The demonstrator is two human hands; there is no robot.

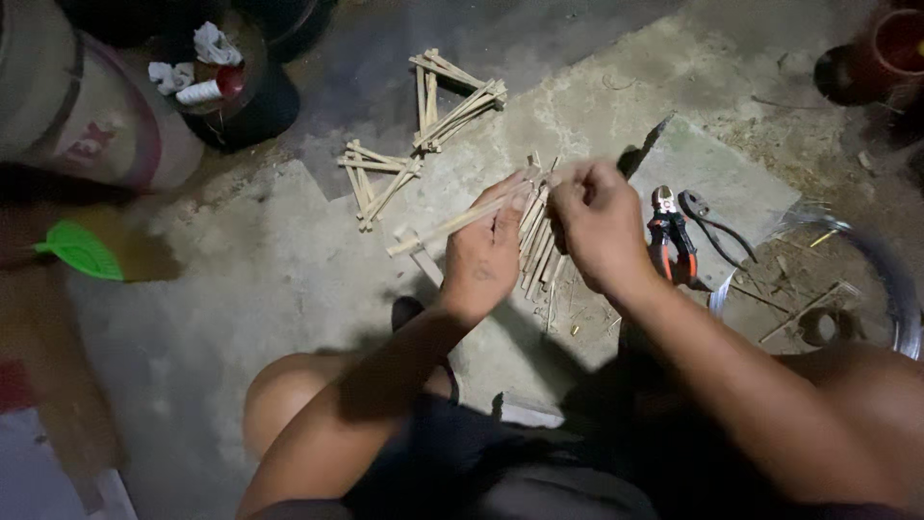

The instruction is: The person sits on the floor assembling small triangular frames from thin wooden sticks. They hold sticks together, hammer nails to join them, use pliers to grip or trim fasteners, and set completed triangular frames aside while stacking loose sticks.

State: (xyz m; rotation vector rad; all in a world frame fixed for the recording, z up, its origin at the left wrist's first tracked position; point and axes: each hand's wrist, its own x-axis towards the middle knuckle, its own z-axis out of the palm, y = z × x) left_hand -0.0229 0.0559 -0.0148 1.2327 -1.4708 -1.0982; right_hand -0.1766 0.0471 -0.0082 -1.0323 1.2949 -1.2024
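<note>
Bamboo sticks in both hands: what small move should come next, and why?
Probably bring the right hand in to line the loose stick up with the bundle of sticks. The left hand holds that stick jutting out sideways, and finished stick frames lie on the concrete floor beyond.

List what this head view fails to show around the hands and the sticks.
- Right hand fingertips: motion-blurred, so what they pinch is unclear.
- Lower ends of the sticks in the left hand: hidden behind that hand.
- Wire coil: cut off by the right frame edge.
- Dark pliers beside the red-handled cutters: too dim to tell jaw type.
- Container contents: too small and dark.
</note>
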